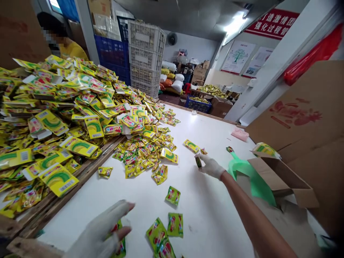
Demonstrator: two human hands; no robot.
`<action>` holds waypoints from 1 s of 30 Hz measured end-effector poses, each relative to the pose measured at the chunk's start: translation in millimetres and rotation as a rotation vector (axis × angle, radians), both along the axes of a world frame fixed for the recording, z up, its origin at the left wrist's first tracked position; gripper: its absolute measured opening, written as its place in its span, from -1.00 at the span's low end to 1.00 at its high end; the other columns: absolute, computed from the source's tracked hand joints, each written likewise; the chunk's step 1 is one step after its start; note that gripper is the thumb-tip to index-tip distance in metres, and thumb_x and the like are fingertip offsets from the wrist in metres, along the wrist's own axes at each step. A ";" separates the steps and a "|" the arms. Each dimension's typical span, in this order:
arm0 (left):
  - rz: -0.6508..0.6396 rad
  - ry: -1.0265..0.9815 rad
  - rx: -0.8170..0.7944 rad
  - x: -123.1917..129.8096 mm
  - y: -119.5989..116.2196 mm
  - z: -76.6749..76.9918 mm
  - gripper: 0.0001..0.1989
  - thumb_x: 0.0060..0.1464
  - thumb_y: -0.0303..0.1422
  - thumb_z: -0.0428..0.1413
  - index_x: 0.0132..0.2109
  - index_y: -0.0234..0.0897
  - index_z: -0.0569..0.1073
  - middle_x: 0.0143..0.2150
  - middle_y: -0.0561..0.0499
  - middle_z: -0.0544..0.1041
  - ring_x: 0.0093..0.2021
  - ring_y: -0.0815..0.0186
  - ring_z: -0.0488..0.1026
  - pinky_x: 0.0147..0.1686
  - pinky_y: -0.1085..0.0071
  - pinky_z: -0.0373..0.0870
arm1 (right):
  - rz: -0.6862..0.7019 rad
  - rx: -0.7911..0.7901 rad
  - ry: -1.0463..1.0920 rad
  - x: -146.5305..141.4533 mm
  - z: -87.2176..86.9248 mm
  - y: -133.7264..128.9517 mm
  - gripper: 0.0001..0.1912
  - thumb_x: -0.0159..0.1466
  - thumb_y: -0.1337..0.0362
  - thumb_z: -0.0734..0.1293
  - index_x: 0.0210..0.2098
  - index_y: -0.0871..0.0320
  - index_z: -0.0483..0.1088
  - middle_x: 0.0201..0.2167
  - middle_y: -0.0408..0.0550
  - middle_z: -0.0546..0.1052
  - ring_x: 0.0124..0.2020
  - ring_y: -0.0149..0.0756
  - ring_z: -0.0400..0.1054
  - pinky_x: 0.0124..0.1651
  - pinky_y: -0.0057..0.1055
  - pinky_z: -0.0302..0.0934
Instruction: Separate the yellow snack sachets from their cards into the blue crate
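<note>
My left hand [100, 229], in a white glove with bare fingertips, is closed round green packets [120, 242] low in the view. Over the white table [204, 211], my gloved right hand [212, 167] pinches a small dark green packet [198, 161] held on edge. Just beyond it lie a flat yellow packet [191, 146] and a small wrapped piece [204, 151]. Between my hands, several green packets [175, 224] rest on the tabletop. Small yellow sachets [139, 154] form a loose pile at the centre, beside a yellow box with a white edge [170, 156].
A large heap of yellow boxes and sachets [67, 107] fills the left, behind a wooden rail [80, 175]. To the right are an open carton [282, 173], a green plastic bag [249, 175] and a tall cardboard sheet [303, 118]. Someone in yellow [73, 48] is beyond the heap.
</note>
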State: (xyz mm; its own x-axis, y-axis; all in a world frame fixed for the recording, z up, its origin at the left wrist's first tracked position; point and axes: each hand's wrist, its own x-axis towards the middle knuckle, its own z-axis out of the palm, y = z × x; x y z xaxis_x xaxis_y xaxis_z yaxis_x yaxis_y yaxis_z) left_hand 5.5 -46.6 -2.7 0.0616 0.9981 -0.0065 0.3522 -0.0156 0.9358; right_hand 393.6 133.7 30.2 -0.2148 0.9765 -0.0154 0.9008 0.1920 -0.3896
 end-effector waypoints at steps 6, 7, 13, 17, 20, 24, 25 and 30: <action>-0.301 -0.148 0.004 92.6 30.7 17.0 -0.09 -0.24 -0.35 0.29 0.25 -0.21 0.06 0.19 -0.12 0.26 0.16 0.10 0.23 0.19 0.20 0.14 | 0.535 -0.297 0.497 -56.8 13.2 -107.5 -0.38 -0.02 0.33 0.45 0.04 0.09 0.30 0.06 0.01 0.36 0.06 -0.21 0.27 0.02 -0.28 0.21; -0.331 -0.198 -0.027 100.4 30.3 18.0 -0.08 -0.24 -0.38 0.28 0.26 -0.21 0.03 0.15 -0.12 0.31 0.11 0.12 0.29 0.14 0.22 0.21 | 0.577 -0.325 0.577 -68.3 10.3 -121.6 -0.40 -0.03 0.32 0.45 0.02 0.10 0.33 0.08 0.02 0.33 0.12 -0.18 0.19 0.11 -0.22 0.11; -0.105 -0.404 -0.224 97.7 1.6 -14.6 -0.60 0.08 -0.37 0.02 0.06 -0.24 0.11 -0.19 -0.04 0.51 -0.30 0.31 0.48 -0.26 0.38 0.42 | 0.001 -0.349 1.283 -129.4 -45.8 -184.3 -0.51 0.16 0.23 0.32 0.06 0.04 0.16 0.05 0.04 0.38 0.00 -0.20 0.33 0.04 -0.17 0.22; -0.057 -0.346 -0.198 83.7 -16.4 -38.9 -0.69 0.06 -0.33 0.05 -0.05 -0.26 0.20 -0.12 -0.07 0.48 -0.21 0.28 0.45 -0.20 0.37 0.38 | -0.302 -0.177 1.259 -152.3 -86.9 -213.0 -0.72 0.16 0.23 0.30 -0.13 0.10 0.27 -0.12 0.02 0.49 -0.15 -0.21 0.41 -0.07 -0.25 0.31; -0.139 -0.192 -0.184 72.9 -20.1 -40.5 -0.79 0.03 -0.34 0.06 -0.15 -0.29 0.37 -0.20 -0.04 0.49 -0.21 0.27 0.42 -0.18 0.39 0.35 | -0.310 -0.131 1.027 -153.8 -100.7 -223.4 -0.75 0.15 0.24 0.30 -0.16 0.16 0.34 -0.19 0.03 0.51 -0.18 -0.20 0.40 -0.09 -0.30 0.30; -0.329 -0.114 -0.166 63.2 -15.2 -30.1 -0.86 0.04 -0.38 0.03 -0.34 -0.33 0.46 -0.33 0.00 0.49 -0.28 0.30 0.38 -0.21 0.41 0.32 | -0.207 -0.151 0.859 -147.6 -93.8 -225.4 -0.88 0.17 0.25 0.26 -0.32 0.17 0.35 -0.40 -0.08 0.46 -0.39 -0.32 0.35 -0.32 -0.43 0.30; -0.342 -0.123 -0.174 62.7 -13.3 -28.5 -0.87 0.04 -0.39 0.03 -0.36 -0.33 0.46 -0.33 0.00 0.48 -0.27 0.31 0.37 -0.20 0.41 0.31 | -0.196 -0.156 0.823 -146.5 -90.2 -224.8 -0.89 0.18 0.25 0.25 -0.40 0.17 0.33 -0.47 -0.11 0.43 -0.44 -0.35 0.31 -0.38 -0.46 0.27; -0.317 -0.336 -0.335 65.2 -3.1 -34.4 -0.63 -0.06 -0.45 0.10 -0.04 -0.32 0.31 -0.45 0.14 0.34 -0.45 0.45 0.25 -0.42 0.53 0.23 | -0.228 -0.201 0.830 -146.6 -83.5 -223.6 -0.89 0.17 0.26 0.24 -0.38 0.16 0.36 -0.57 -0.18 0.39 -0.56 -0.40 0.26 -0.52 -0.51 0.20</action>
State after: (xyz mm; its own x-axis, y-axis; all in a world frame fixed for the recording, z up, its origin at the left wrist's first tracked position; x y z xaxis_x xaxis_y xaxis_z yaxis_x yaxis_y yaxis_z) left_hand 70.7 -49.7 -37.0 0.4114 0.8771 -0.2478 0.0609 0.2448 0.9677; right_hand 246.9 -89.8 -53.3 -0.0336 0.9926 -0.1170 0.3200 -0.1003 -0.9421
